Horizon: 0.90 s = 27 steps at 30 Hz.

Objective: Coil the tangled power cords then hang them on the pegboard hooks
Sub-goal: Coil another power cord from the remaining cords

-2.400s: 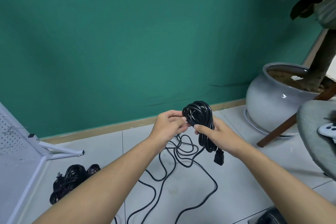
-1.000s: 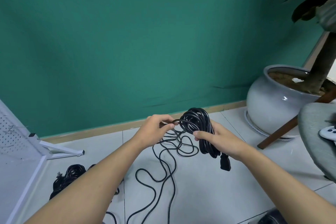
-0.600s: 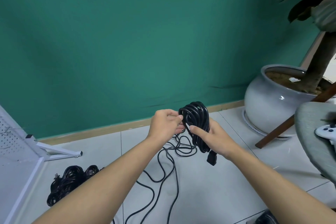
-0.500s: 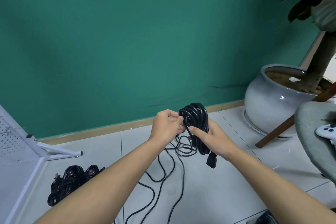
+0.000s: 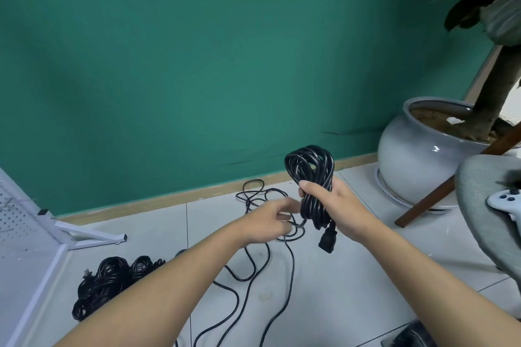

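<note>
Holding one coiled cord above the tiles

Head view: the right hand (image 5: 341,205) is clenched around the middle of a black coiled power cord bundle (image 5: 308,166), upright at the picture's centre. Its black moulded plug (image 5: 327,241) hangs under the hand. The left hand (image 5: 267,220), at 9 o'clock from the bundle, is blurred beside the loose black cord strand (image 5: 293,267) trailing on the white tile floor (image 5: 352,290); I cannot tell if it grasps it. At 8 o'clock lies a pile of black coiled cords (image 5: 112,273), beside the white perforated metal pegboard (image 5: 17,220). At 3 o'clock stands a grey round ceramic pot (image 5: 408,155).
</note>
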Motion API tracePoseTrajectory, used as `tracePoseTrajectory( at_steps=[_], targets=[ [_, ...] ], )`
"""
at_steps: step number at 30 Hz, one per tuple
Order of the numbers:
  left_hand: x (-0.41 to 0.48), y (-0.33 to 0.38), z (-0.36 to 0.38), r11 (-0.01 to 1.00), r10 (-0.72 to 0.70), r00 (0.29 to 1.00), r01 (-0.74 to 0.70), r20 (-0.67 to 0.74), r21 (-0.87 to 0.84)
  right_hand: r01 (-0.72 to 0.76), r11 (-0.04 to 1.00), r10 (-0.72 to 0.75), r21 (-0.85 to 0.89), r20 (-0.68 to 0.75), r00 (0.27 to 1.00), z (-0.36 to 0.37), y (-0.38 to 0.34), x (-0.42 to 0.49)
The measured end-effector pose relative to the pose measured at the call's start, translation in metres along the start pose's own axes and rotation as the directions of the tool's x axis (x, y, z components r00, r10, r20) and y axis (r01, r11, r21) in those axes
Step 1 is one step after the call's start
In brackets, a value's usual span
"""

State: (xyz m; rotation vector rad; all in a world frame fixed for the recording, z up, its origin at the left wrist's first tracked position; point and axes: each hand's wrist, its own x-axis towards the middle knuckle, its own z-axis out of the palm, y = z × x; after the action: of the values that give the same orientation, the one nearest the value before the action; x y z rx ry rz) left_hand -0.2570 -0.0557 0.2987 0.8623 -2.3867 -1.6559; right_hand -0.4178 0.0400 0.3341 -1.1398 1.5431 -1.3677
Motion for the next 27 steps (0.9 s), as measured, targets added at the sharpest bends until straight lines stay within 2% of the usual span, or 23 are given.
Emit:
tracePoseTrajectory(
  at_steps=[2, 3, 6, 8, 10, 11, 14, 16, 19, 22, 27],
  targets=[
    [-0.001, -0.002, 0.008, 0.977, 0.034, 0.994, -0.054, 0.099, 0.205, -0.013, 0.998, 0.013, 0.054, 0.008, 1.0, -0.002, 0.0, 0.001],
    [-0.001, -0.002, 0.009, 0.955, 0.047, 0.993, -0.076, 0.106, 0.286, -0.012, 0.998, 0.012, 0.066, 0.012, 1.0, -0.002, 0.001, 0.001],
    [0.006, -0.015, 0.003, 0.878, 0.121, 0.991, -0.132, 0.053, 0.459, 0.0, 0.999, 0.002, 0.053, -0.032, 0.999, -0.005, 0.003, 0.002],
    [0.007, -0.029, -0.008, 0.823, 0.085, 0.996, -0.082, 0.021, 0.562, 0.0, 1.0, -0.001, -0.009, -0.104, 0.995, -0.007, 0.003, 0.003],
    [0.006, -0.037, -0.019, 0.798, 0.036, 0.999, -0.024, -0.008, 0.602, 0.0, 0.987, -0.031, -0.161, -0.188, 0.982, -0.013, 0.003, 0.004],
    [0.005, -0.038, -0.024, 0.809, 0.055, 0.998, -0.03, -0.025, 0.587, -0.014, 0.972, -0.04, -0.233, -0.224, 0.974, -0.017, 0.005, 0.005],
    [0.002, -0.023, -0.035, 0.811, 0.291, 0.951, -0.187, -0.104, 0.555, -0.092, 0.929, 0.004, -0.358, -0.239, 0.971, -0.026, 0.015, 0.009],
    [0.001, -0.007, -0.039, 0.768, 0.449, 0.881, -0.293, -0.151, 0.57, -0.132, 0.912, 0.058, -0.388, -0.196, 0.979, -0.025, 0.019, 0.01],
    [-0.006, 0.013, -0.044, 0.727, 0.585, 0.772, -0.364, -0.248, 0.582, -0.082, 0.941, 0.077, -0.327, -0.03, 0.997, -0.013, 0.013, 0.006],
    [-0.013, 0.023, -0.048, 0.771, 0.595, 0.721, -0.387, -0.354, 0.506, -0.003, 0.958, 0.051, -0.286, 0.158, 0.986, 0.0, 0.001, -0.001],
    [-0.018, 0.029, -0.046, 0.808, 0.571, 0.708, -0.399, -0.414, 0.433, -0.051, 0.976, 0.116, -0.212, 0.309, 0.944, 0.008, -0.007, -0.009]
  ],
)
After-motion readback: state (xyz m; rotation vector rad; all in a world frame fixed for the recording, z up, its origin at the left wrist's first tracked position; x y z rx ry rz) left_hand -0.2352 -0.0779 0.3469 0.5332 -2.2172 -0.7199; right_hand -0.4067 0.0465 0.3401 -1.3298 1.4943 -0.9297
